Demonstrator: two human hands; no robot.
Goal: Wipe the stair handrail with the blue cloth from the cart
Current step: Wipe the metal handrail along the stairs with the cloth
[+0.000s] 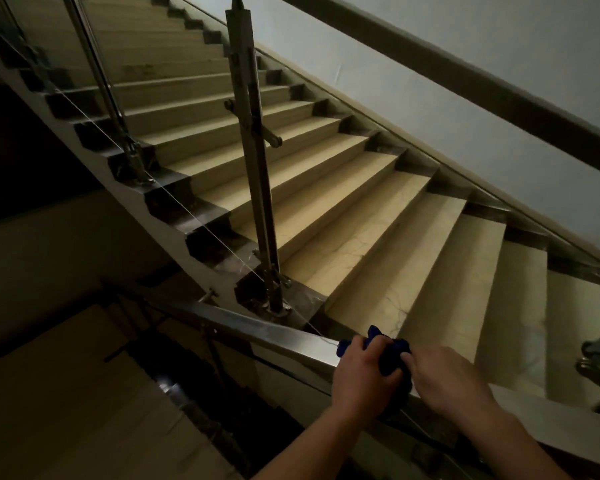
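Cloth bunched on top of rail, near corner below post. Left hand clamped over wad, fingers curled round it, likely to press it onto steel for stroke. Right hand just beside, fingertips at cloth's near side; gripping or only steadying, cannot tell. Bunching probably gives firmer pad. Rail runs off dim toward lower left, seemingly next stretch to wipe.

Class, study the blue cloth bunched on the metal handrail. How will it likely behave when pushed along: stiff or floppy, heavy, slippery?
Probably floppy: the blue cloth sits crumpled in folds under the left hand, one corner sticking up. Likely light, since it bunches into one grip. On the shiny metal handrail it should slide easily, perhaps bunching further.
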